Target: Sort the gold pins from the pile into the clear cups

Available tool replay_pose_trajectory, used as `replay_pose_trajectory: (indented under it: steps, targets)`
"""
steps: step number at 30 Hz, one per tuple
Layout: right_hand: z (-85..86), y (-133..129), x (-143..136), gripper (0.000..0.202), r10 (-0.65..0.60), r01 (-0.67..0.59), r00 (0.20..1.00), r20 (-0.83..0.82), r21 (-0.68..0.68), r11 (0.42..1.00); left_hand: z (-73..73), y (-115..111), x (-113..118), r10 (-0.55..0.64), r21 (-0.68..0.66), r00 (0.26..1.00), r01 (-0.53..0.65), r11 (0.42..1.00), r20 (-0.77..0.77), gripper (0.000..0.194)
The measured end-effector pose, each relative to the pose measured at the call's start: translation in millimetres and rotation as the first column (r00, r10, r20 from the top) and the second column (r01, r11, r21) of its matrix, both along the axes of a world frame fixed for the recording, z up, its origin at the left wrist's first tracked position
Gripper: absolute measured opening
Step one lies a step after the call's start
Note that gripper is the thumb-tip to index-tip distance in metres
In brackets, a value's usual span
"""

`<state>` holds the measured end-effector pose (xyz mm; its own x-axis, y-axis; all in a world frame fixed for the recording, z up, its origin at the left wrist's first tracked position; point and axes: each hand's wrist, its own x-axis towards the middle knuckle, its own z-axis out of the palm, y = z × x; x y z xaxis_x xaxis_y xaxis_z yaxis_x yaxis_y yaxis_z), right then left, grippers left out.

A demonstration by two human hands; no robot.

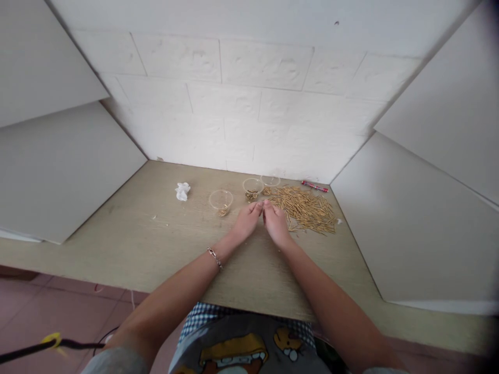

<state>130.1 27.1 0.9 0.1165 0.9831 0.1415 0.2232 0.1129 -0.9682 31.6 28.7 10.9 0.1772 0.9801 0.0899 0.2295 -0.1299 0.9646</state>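
My left hand (247, 220) and my right hand (274, 222) meet thumb to thumb above the table, their fingers closed in a pinch. Whatever they hold, if anything, is too small or hidden to make out. Just right of my right hand spreads a loose pile of thin gold-coloured pins (307, 206). Beyond my left hand, a clear round plastic cup (253, 185) has small gold and dark pieces in it. Another clear cup (221, 199), farther left, contains a few small gold pieces. A third clear cup (271, 180) stands behind, close to the wall, partly overlapped by the nearer one.
A crumpled white tissue (182, 191) lies at the left on the table (148, 249). Behind the pile is a red patterned tube (315, 186). The white brick-patterned wall (257, 67) closes off the back, and grey panels (424, 223) flank both sides.
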Motion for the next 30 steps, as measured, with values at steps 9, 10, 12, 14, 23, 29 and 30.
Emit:
replay_pose_trajectory:
  steps: [9, 10, 12, 14, 23, 29, 30]
  targets:
    - [-3.2, 1.9, 2.1, 0.051, -0.028, 0.028, 0.999, 0.017, -0.031, 0.999, 1.5, 1.2, -1.4, -0.024, 0.047, 0.999, 0.026, 0.999, -0.026, 0.034]
    - [-3.5, 2.0, 2.2, 0.050, -0.031, 0.031, 0.999, 0.017, -0.033, 0.999, 2.0, 1.0, -1.6, -0.025, 0.050, 0.999, 0.026, 0.998, -0.028, 0.034]
    - [-3.8, 2.0, 2.3, 0.050, -0.029, 0.030, 0.999, 0.015, -0.036, 0.999, 2.6, 0.9, -1.6, -0.028, 0.053, 0.999, 0.029, 0.998, -0.033, 0.034]
    - [-3.8, 1.9, 2.4, 0.049, -0.030, 0.030, 0.999, 0.016, -0.035, 0.999, 2.4, 1.2, -1.5, -0.031, 0.055, 0.999, 0.033, 0.998, -0.035, 0.034]
    - [-3.4, 0.9, 2.5, 0.048, -0.038, 0.039, 0.999, 0.022, -0.027, 0.999, 1.9, 0.9, -1.4, -0.054, 0.053, 0.998, 0.056, 0.997, -0.041, 0.035]
    - [0.7, -0.1, 1.9, 0.047, -0.058, 0.058, 0.997, 0.051, -0.006, 0.998, 3.5, -0.7, -0.6, -0.033, 0.064, 0.997, 0.037, 0.997, -0.065, 0.035]
    - [1.4, -0.4, 1.8, 0.047, -0.062, 0.062, 0.996, 0.056, 0.003, 0.998, 3.0, -0.6, -0.5, -0.028, 0.066, 0.997, 0.032, 0.997, -0.070, 0.035]
